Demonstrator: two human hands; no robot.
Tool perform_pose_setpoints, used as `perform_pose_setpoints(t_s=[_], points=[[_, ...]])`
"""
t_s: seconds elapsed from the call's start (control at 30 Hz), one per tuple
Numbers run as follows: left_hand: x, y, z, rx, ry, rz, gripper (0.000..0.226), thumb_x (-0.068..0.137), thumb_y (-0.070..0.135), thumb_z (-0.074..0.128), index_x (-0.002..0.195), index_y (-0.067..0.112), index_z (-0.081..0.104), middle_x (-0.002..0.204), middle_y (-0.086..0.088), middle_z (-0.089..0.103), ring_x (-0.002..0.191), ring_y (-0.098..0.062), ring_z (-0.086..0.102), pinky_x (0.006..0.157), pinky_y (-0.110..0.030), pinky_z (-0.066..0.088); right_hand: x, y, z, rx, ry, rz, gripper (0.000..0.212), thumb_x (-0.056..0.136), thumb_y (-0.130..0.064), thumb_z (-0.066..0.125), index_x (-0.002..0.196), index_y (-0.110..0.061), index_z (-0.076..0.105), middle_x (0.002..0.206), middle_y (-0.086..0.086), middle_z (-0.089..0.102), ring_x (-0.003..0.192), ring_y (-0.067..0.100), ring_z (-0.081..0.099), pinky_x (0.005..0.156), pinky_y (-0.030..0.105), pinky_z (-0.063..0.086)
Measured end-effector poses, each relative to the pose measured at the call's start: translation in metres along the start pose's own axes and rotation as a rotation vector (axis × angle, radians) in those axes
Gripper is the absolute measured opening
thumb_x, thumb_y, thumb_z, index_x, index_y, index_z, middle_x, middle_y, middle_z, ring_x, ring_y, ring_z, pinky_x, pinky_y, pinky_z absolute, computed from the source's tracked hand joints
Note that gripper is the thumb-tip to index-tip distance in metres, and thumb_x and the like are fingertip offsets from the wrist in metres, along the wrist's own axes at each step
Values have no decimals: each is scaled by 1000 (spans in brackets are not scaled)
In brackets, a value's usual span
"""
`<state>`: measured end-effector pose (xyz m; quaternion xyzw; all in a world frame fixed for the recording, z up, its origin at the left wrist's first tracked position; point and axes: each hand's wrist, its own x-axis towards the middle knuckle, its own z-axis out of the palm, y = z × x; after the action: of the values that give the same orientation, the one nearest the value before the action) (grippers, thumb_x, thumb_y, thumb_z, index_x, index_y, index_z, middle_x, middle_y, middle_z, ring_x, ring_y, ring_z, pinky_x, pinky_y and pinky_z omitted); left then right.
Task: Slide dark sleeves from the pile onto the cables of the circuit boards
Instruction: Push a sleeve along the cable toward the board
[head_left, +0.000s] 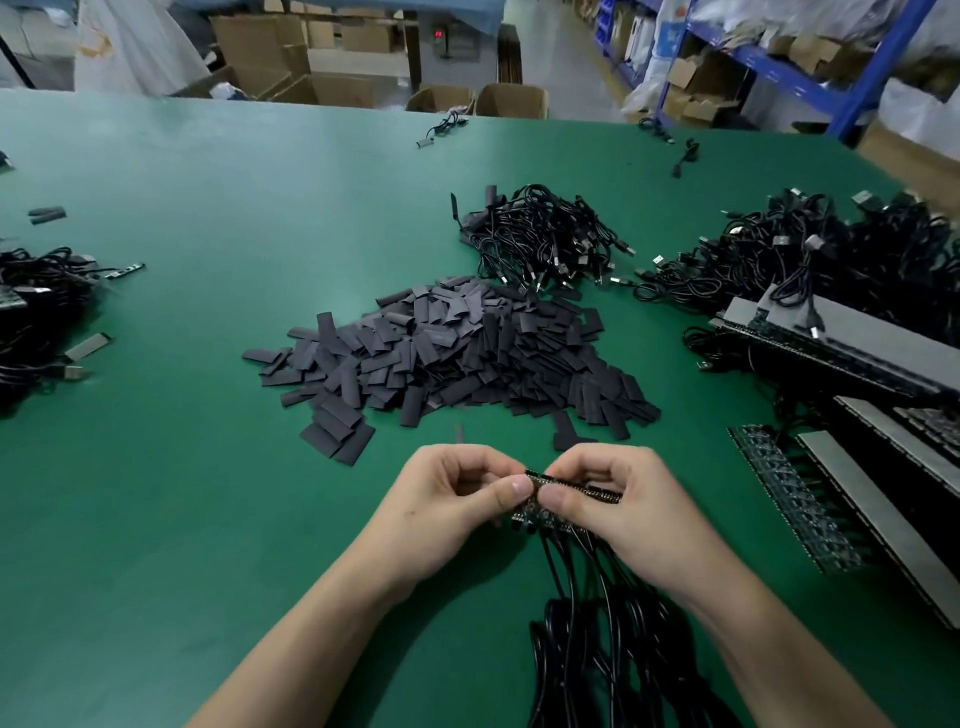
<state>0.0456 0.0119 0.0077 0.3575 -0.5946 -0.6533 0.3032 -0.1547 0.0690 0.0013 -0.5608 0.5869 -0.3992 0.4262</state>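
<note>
A strip of small dark circuit boards (597, 492) is held between both hands just above the green table, near its front edge. My left hand (447, 512) pinches the strip's left end between thumb and fingers. My right hand (628, 506) grips the same strip from the right, thumb on top. Black cables (597, 623) hang from the boards toward me in a loose bundle. The pile of flat dark sleeves (457, 353) lies on the table right behind my hands.
Tangled black cable heaps lie at centre back (545, 239), back right (831, 249) and the left edge (36, 312). Long trays of circuit board strips (857, 488) line the right side. Loose sleeves (48, 214) lie far left. Cartons and blue shelving (779, 67) stand beyond the table.
</note>
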Motion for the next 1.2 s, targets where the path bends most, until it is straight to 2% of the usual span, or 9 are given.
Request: perform_pose_setpoints(t_s=[0.3, 0.53, 0.63, 0.77, 0.9, 0.97, 1.07, 1.13, 1.2], points=[[0, 1, -1, -48, -14, -12, 10, 80, 24, 76, 81, 14, 77, 72, -3, 70, 64, -9, 59, 63, -14, 47, 2, -1, 0, 100, -45, -39, 6, 89, -25, 80, 85, -24, 76, 77, -4, 71, 75, 8, 63, 75, 29, 49], [-2, 3, -2, -159, -36, -40, 9, 82, 20, 75, 83, 12, 79, 72, -6, 70, 60, -8, 60, 60, -14, 48, 2, -6, 4, 200, -54, -76, 10, 84, -35, 81, 87, -25, 79, 83, -1, 76, 80, 8, 69, 76, 19, 52], [-2, 5, -3, -136, -7, -33, 16, 80, 26, 78, 86, 12, 81, 78, -10, 73, 67, -13, 63, 67, -19, 52, 2, -7, 0, 170, -2, -60, 12, 82, -37, 80, 88, -27, 79, 84, -2, 77, 79, 7, 70, 76, 18, 52], [-3, 9, -11, -112, 24, 48, 13, 78, 28, 83, 82, 16, 80, 80, -2, 73, 75, -9, 63, 73, -17, 50, -2, -3, -8, -43, 87, -8, 9, 90, -28, 80, 93, -35, 79, 93, -12, 78, 89, 3, 72, 85, 27, 55], [-5, 11, -11, -94, 17, 164, 2, 81, 20, 78, 79, 20, 79, 77, 5, 71, 72, -4, 62, 71, -13, 47, -8, -14, -2, -326, 167, -242, 24, 91, -53, 66, 109, -40, 75, 113, -29, 67, 119, 3, 60, 97, 12, 41], [-6, 8, -6, -72, 21, 221, 12, 82, 12, 76, 77, 23, 79, 74, 7, 70, 69, -4, 61, 69, -14, 46, -11, -17, 5, -244, 78, -259, 28, 91, -59, 61, 106, -40, 76, 111, -24, 68, 116, 6, 63, 95, 13, 43], [-5, 6, -1, -25, 36, 265, 8, 79, 11, 78, 78, 19, 79, 72, 3, 67, 68, -10, 57, 67, -19, 45, -14, -17, 12, -128, -14, -178, 26, 87, -59, 64, 100, -42, 77, 105, -17, 72, 107, 8, 68, 90, 21, 47], [-6, 8, -4, 0, 48, 293, 5, 80, 17, 81, 81, 21, 79, 74, 5, 69, 69, -10, 59, 68, -21, 46, -13, -19, 11, -60, -48, -148, 24, 87, -57, 65, 94, -37, 78, 99, -11, 77, 99, 8, 71, 91, 28, 50], [-5, 7, -12, 151, 163, 342, 9, 85, 31, 75, 92, 26, 79, 82, 7, 72, 75, -8, 62, 71, -22, 47, -14, -23, 5, 112, -82, -135, 25, 89, -53, 68, 90, -30, 77, 84, -1, 79, 81, 10, 73, 83, 24, 54]])
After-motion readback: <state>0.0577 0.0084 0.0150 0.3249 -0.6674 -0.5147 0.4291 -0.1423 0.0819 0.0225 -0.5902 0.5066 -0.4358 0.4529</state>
